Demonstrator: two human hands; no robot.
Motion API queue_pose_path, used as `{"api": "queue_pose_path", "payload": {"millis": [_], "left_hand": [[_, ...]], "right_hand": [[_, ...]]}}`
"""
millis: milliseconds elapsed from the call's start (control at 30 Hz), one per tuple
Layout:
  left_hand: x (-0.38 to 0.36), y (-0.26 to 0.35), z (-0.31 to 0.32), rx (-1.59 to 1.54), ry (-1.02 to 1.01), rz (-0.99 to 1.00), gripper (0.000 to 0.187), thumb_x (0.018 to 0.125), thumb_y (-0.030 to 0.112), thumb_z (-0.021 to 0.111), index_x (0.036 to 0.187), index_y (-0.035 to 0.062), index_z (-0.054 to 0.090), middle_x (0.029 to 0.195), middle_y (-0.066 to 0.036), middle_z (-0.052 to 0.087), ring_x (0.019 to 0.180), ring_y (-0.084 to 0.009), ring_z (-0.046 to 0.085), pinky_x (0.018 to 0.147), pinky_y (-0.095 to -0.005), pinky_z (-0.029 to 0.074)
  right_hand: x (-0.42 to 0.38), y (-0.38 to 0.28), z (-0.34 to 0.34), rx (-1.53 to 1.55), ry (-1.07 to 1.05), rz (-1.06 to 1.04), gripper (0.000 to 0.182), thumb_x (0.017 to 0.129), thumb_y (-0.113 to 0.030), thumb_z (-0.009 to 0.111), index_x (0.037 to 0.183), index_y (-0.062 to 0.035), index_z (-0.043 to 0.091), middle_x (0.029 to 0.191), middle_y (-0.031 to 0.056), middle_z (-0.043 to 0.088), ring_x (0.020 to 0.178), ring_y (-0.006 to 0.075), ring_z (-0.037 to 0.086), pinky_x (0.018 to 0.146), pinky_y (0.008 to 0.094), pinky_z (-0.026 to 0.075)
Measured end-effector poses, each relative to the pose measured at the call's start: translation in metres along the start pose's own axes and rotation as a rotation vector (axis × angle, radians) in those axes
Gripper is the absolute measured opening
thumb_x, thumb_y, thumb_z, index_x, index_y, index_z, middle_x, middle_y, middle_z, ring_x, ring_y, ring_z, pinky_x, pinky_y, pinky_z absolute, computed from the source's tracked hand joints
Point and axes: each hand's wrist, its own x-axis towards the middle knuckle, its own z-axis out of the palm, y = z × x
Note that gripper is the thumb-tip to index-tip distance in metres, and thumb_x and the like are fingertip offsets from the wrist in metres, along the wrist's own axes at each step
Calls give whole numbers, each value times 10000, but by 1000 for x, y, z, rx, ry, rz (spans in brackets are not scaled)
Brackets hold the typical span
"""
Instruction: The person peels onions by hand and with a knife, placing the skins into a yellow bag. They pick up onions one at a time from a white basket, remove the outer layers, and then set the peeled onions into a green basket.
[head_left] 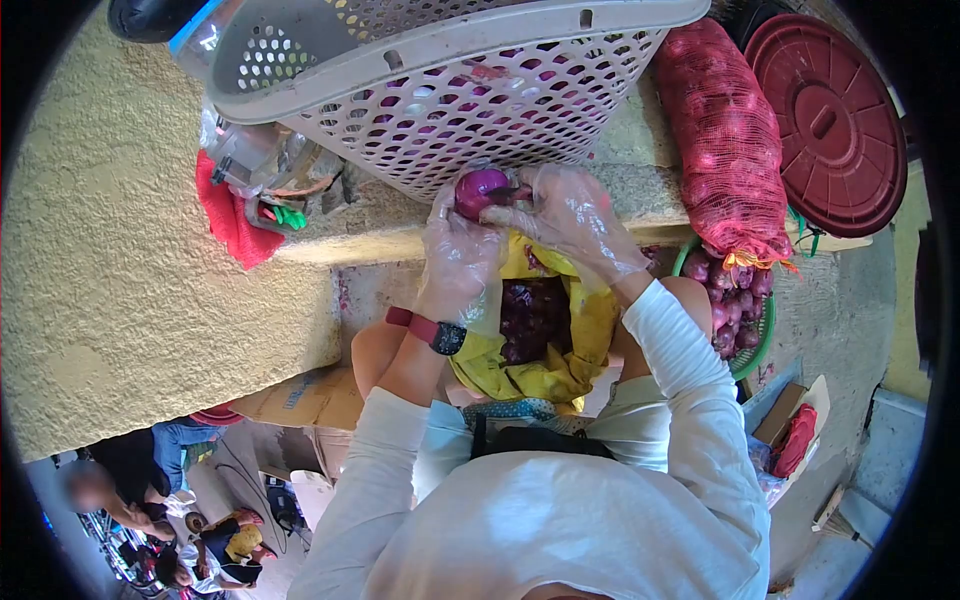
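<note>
My left hand [462, 245], in a clear plastic glove, is closed round a shiny purple-red onion [481, 192]. My right hand [578, 215], gloved the same way, is closed beside the onion, its thumb reaching to the onion's lower side. Between its fingers and the onion shows a small dark thin thing [521, 193] that I cannot make out for certain. Below both hands a yellow sack [590, 345] stands open between my knees, with dark purple onions or skins inside. Just beyond the hands is a grey perforated plastic basket [430, 65] with purple onions showing through its holes.
A red mesh sack of onions [725, 140] leans at the right, next to a dark red round lid [825, 125]. Below it stands a green basket [765, 335] of onions. Plastic bags and a red net [230, 215] lie left. Other people [215, 550] are at lower left.
</note>
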Motion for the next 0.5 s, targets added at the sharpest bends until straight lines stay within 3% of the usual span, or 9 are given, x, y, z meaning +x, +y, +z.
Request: {"api": "queue_pose_path", "payload": {"millis": [67, 167, 267, 500], "left_hand": [[0, 0, -5, -21, -63, -22, 352, 1035, 281, 567, 1271, 21, 587, 1227, -133, 658, 1113, -266, 628, 1020, -414, 508], [-4, -4, 13, 4, 19, 38, 332, 1035, 272, 567, 1254, 25, 596, 1207, -129, 659, 1095, -259, 624, 1003, -403, 515], [-3, -4, 12, -68, -13, 35, 355, 1025, 217, 561, 1267, -42, 565, 1210, -172, 642, 1104, -295, 615, 1020, -414, 510], [3, -1, -6, -49, -22, 19, 359, 1025, 225, 561, 1262, -44, 564, 1200, -177, 641, 1096, -301, 613, 1020, -419, 510]], "right_hand": [[-1, 5, 5, -2, 85, -70, 594, 858, -628, 704, 893, -36, 750, 726, 192, 671, 736, 398, 681, 671, 477, 522], [-1, 4, 6, -10, 93, -58, 594, 865, -624, 697, 898, -33, 749, 733, 198, 673, 736, 399, 681, 678, 480, 523], [-1, 3, 4, -9, 59, -34, 591, 876, -617, 689, 895, -30, 749, 740, 203, 675, 736, 402, 679, 683, 481, 524], [-1, 3, 6, -28, 58, -25, 584, 881, -628, 674, 900, -51, 761, 762, 185, 694, 760, 383, 695, 697, 470, 537]]}}
